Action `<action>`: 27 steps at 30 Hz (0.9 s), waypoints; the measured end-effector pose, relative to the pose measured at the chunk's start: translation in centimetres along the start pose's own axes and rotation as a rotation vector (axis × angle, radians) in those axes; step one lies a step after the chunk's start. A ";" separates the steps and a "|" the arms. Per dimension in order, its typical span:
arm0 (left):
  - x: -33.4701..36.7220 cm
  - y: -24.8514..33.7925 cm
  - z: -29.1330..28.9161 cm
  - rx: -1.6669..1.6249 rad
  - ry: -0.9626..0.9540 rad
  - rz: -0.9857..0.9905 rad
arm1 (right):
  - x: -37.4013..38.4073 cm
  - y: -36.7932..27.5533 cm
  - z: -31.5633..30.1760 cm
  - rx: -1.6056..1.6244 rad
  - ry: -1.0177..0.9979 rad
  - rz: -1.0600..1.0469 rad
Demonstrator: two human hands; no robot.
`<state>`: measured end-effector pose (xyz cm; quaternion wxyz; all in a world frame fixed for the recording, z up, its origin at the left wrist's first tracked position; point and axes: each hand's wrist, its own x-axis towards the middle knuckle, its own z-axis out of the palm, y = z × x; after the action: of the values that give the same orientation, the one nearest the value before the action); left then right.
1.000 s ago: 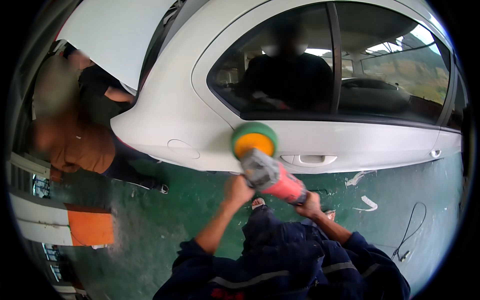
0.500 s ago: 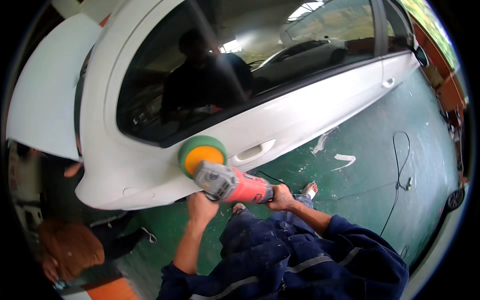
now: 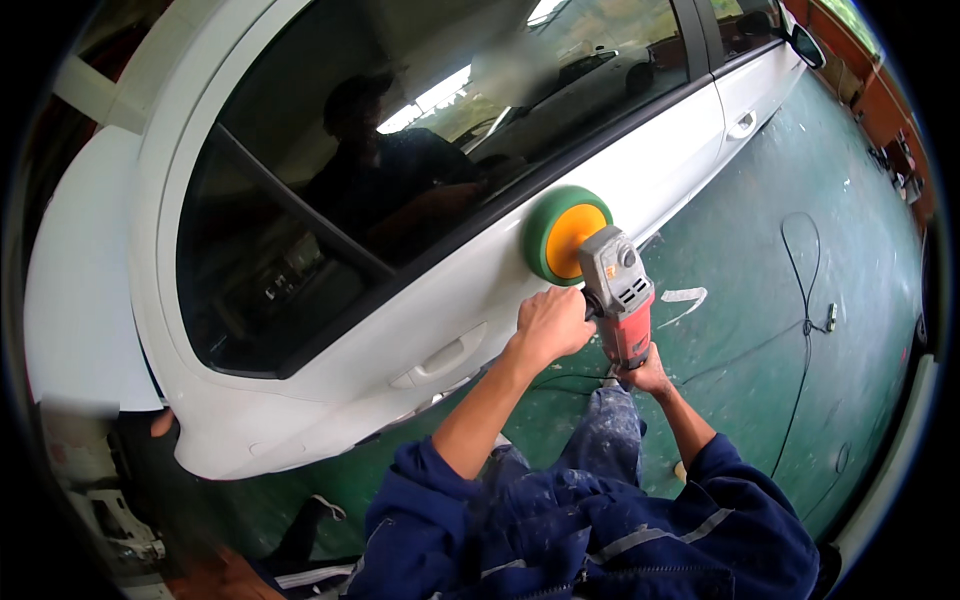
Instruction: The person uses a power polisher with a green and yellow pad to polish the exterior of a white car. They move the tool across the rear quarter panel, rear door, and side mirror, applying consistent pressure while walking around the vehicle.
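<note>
Both of my hands hold a red and grey power polisher against the side of a white car. Its round pad, green at the rim with an orange-yellow middle, lies on the door panel just below the dark window. My left hand is wrapped round the black side handle by the grey head. At the rear end of the red body, my right hand grips the tool; some of its fingers are hidden behind it. The door handle is left of the tool.
A black cable with a plug loops over the green floor to the right. At the left, the car's white rear lid is raised. Part of another person shows at lower left. Beyond the car's front stands a brown-red wall.
The polisher and both hands have moved right along the car, from left of the door handle to the panel farther forward. The view has shifted, and the tool now points more upright.
</note>
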<state>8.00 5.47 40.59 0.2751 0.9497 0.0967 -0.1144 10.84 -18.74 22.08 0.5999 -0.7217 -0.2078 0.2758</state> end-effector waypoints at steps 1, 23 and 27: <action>-0.1 -0.2 0.1 -0.037 0.026 0.028 | -0.1 0.8 -0.3 -0.007 0.027 0.018; -11.9 -10.8 -0.9 -0.697 -0.048 -0.401 | -0.3 -5.4 8.5 -0.462 0.247 0.034; -1.4 -3.9 -0.1 -0.673 -0.119 -0.421 | 3.5 -4.2 -1.5 -0.442 0.293 0.115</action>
<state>5.72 8.65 39.12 0.5464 0.7578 0.3050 -0.1848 14.64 -16.86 25.91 0.4349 -0.8780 -0.1326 0.1499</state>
